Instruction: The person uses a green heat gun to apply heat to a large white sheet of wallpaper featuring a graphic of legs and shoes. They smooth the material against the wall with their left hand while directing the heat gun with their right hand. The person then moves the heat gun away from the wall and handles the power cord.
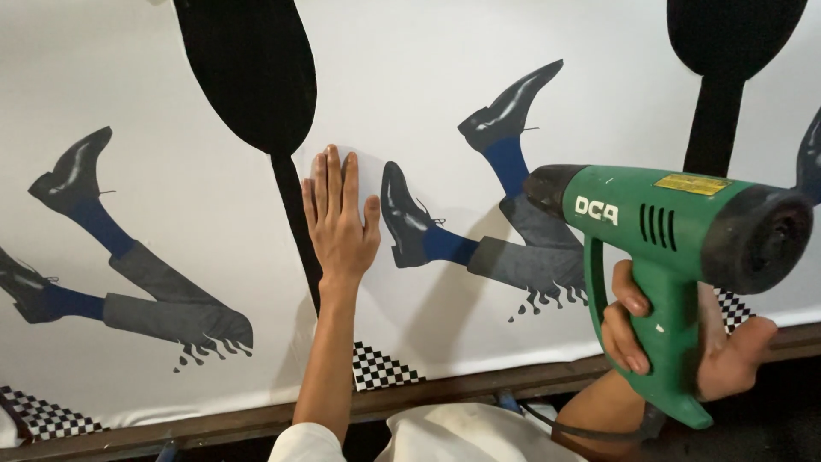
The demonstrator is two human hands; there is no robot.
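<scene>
right hand [676, 338] clenched around the handle of a green heat gun [676, 231]; left hand [339, 218] open, fingers together, pressed flat on the white printed sheet [197, 171] beside a black stripe [295, 214].

Place: a sign or print workshop | Shown by: a big white printed sheet [197, 197] with pictures of legs in black shoes, laid flat | a green heat gun [676, 248] is held over it | a dark wooden edge [479, 389] is seen along the sheet's bottom
</scene>
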